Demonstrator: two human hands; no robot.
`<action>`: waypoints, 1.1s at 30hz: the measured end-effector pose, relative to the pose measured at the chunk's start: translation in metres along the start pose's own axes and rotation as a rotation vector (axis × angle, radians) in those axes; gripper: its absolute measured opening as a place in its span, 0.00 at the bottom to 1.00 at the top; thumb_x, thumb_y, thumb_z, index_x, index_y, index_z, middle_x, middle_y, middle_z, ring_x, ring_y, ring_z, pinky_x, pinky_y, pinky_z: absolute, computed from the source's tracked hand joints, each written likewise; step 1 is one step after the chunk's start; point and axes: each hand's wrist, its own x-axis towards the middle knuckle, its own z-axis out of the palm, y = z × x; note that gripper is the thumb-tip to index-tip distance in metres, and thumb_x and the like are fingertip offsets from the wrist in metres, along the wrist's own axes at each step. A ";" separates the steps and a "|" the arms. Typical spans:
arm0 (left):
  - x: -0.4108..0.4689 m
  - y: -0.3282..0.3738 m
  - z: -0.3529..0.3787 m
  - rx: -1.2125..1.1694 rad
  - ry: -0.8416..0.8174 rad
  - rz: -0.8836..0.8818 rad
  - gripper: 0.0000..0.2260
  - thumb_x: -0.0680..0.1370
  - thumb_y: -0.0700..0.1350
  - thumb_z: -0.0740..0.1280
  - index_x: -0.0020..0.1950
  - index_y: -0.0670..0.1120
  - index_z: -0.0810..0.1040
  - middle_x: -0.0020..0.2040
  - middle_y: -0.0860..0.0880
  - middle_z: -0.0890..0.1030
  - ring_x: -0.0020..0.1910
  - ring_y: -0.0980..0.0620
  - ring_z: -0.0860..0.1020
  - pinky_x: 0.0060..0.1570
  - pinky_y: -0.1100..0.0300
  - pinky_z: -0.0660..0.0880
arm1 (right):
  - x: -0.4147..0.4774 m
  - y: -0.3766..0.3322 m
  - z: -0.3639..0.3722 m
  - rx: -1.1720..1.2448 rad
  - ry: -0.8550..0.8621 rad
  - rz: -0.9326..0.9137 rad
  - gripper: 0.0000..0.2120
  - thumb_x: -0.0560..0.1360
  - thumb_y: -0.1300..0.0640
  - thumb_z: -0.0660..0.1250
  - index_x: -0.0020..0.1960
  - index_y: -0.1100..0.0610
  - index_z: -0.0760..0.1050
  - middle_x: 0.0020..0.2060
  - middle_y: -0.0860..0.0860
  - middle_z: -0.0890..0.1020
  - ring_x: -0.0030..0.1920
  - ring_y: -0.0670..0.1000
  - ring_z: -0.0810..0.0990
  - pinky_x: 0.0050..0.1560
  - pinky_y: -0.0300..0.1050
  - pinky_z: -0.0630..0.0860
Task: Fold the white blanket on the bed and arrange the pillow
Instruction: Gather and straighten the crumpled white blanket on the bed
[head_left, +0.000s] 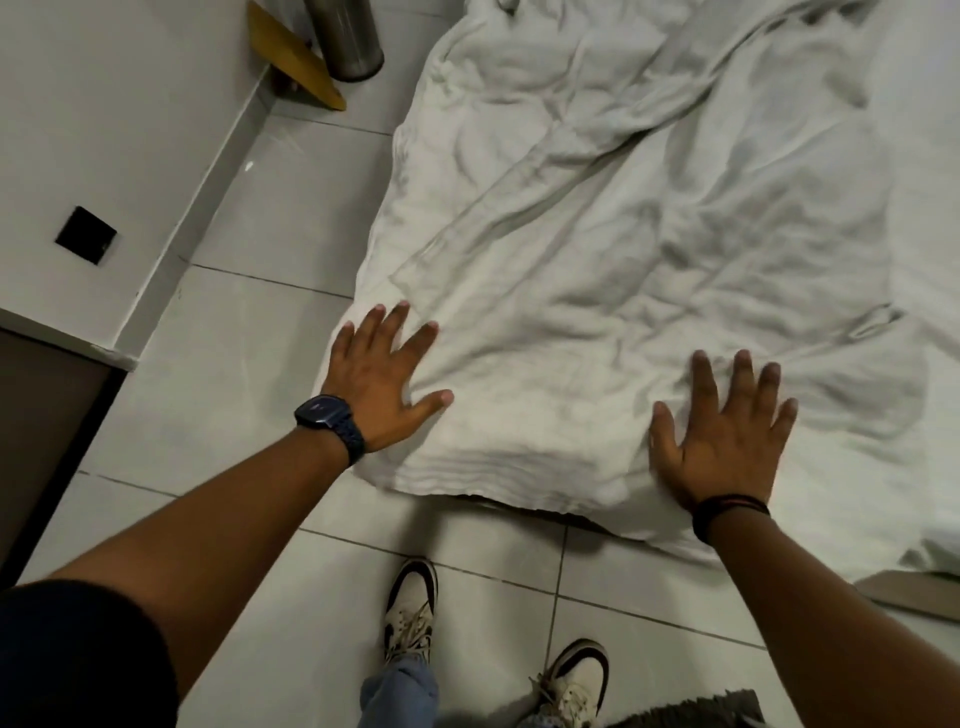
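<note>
The white blanket (623, 249) lies spread and wrinkled over the bed, its near edge hanging at the bed's corner above the floor. My left hand (382, 374) rests flat on the blanket's near left corner, fingers spread, a dark watch on its wrist. My right hand (722, 436) presses flat on the near edge further right, fingers apart, a black band on the wrist. Neither hand grips the cloth. No pillow is in view.
Pale floor tiles (260, 364) run along the bed's left side and in front. A metal cylinder (345, 36) and a wooden board (293, 57) stand by the white wall (104, 130) at top left. My two shoes (410, 608) stand near the bed's edge.
</note>
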 end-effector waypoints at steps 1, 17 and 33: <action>0.002 0.003 -0.011 -0.030 0.009 -0.010 0.41 0.69 0.74 0.48 0.78 0.55 0.56 0.80 0.45 0.53 0.78 0.43 0.51 0.74 0.43 0.49 | 0.006 -0.005 -0.009 0.003 0.006 -0.028 0.35 0.73 0.36 0.48 0.76 0.50 0.54 0.76 0.60 0.55 0.76 0.61 0.47 0.73 0.65 0.46; 0.054 -0.034 -0.451 0.026 0.642 0.114 0.31 0.74 0.61 0.67 0.74 0.50 0.67 0.74 0.42 0.66 0.71 0.41 0.66 0.66 0.42 0.68 | 0.157 -0.252 -0.378 0.324 0.618 -0.380 0.31 0.75 0.42 0.60 0.73 0.56 0.62 0.69 0.61 0.69 0.70 0.61 0.65 0.63 0.58 0.68; 0.137 -0.073 -0.647 0.213 0.877 0.186 0.32 0.75 0.62 0.64 0.76 0.51 0.63 0.73 0.43 0.67 0.71 0.42 0.66 0.66 0.44 0.67 | 0.281 -0.363 -0.528 0.380 0.936 -0.368 0.31 0.74 0.40 0.56 0.72 0.54 0.62 0.68 0.59 0.70 0.67 0.60 0.68 0.61 0.57 0.69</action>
